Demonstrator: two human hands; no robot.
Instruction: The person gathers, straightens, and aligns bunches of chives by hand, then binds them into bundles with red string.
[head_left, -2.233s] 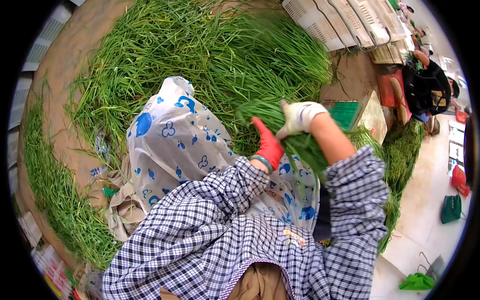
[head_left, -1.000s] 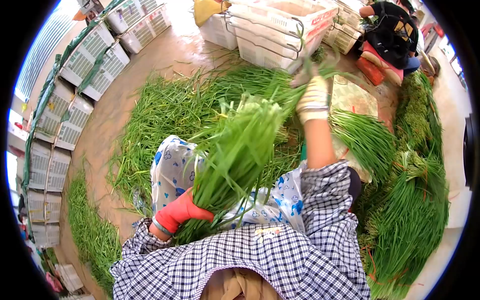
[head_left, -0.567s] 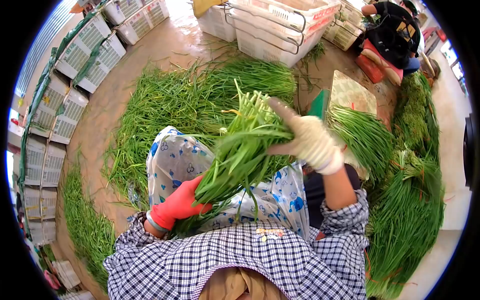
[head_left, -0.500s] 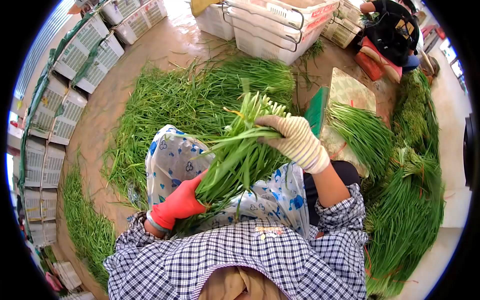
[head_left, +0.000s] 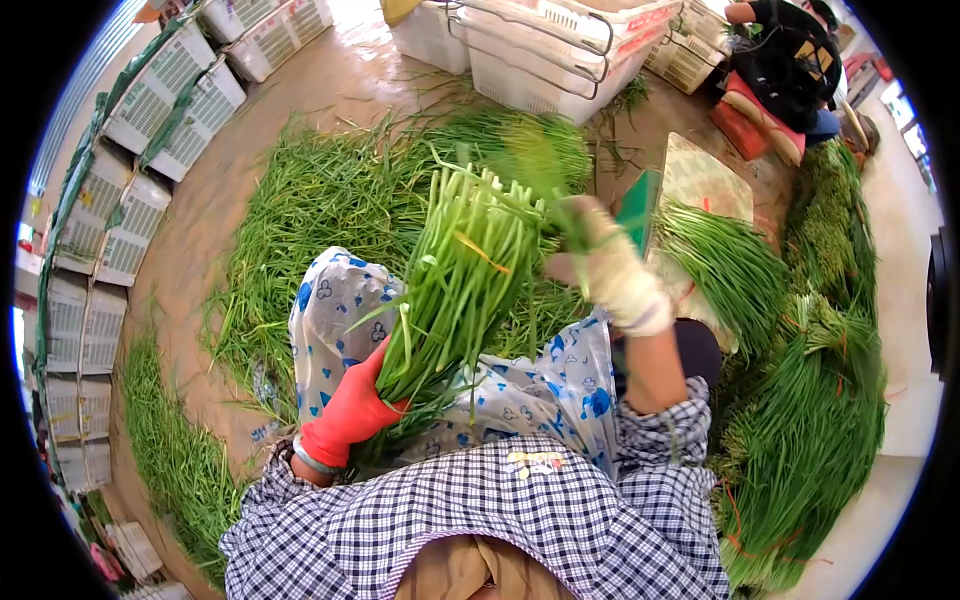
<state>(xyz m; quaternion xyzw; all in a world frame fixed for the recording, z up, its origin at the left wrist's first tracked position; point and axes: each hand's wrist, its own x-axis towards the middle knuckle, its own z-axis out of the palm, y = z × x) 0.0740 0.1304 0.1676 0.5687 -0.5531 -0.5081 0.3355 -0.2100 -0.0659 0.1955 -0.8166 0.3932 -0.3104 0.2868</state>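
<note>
My left hand (head_left: 350,405), in a red glove, is wrapped round the lower part of a bunch of garlic chives (head_left: 455,280). The bunch leans up and away from my lap, pale cut ends at the top, a yellow-orange band across the stems. My right hand (head_left: 615,270), in a striped whitish glove, is to the right of the bunch and apart from it. Motion smears its fingers. Blurred green leaves (head_left: 535,155) show in the air beyond it, and a few blades are against its fingers; whether it grips them is unclear.
Loose leaves (head_left: 320,200) are heaped in front of my knees. At right, a small bunch (head_left: 725,260) lies on a board beside a green panel (head_left: 638,210), near piled tied bunches (head_left: 810,430). White crates (head_left: 560,75) stand ahead, others (head_left: 85,320) along the left. A person (head_left: 795,60) sits far right.
My right hand has come off the bunch and moved right. The bunch is now more upright, its band showing, and loose leaves blur through the air. My left hand keeps its hold.
</note>
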